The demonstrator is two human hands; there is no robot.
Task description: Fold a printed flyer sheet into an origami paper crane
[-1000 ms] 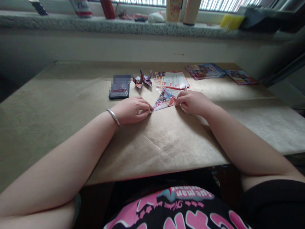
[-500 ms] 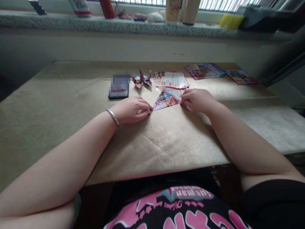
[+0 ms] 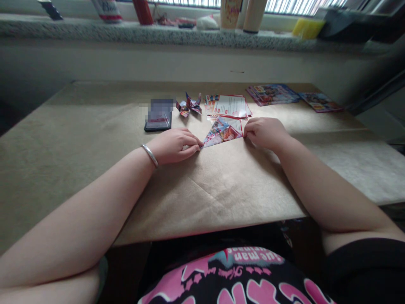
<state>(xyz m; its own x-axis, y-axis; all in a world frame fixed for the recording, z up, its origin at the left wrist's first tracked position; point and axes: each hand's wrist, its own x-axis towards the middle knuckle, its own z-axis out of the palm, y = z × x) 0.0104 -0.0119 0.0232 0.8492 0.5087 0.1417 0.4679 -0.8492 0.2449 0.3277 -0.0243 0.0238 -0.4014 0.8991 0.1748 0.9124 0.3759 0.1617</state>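
A colourful printed sheet of paper (image 3: 222, 132), folded into a triangle, lies on the table between my hands. My left hand (image 3: 177, 145) has its fingertips closed on the sheet's left corner. At the right corner, the curled fingers of my right hand (image 3: 266, 133) grip the paper's edge; the thumb tip is partly hidden. Just beyond the sheet stands a folded paper crane shape (image 3: 189, 105) in dark printed paper, beside a small pile of printed sheets (image 3: 230, 105) with a white text page on top.
A phone (image 3: 160, 114) rests behind my left hand on the tan table cover (image 3: 190, 185). Further right are a stack of colourful flyers (image 3: 274, 93) and another flyer (image 3: 321, 102). Cups, a red bottle (image 3: 142, 12) and a yellow object (image 3: 307, 28) stand on the windowsill (image 3: 177, 36).
My right hand has shifted slightly to the right along the folded edge, and a little more of the paper's right corner shows. My left hand stays in place.
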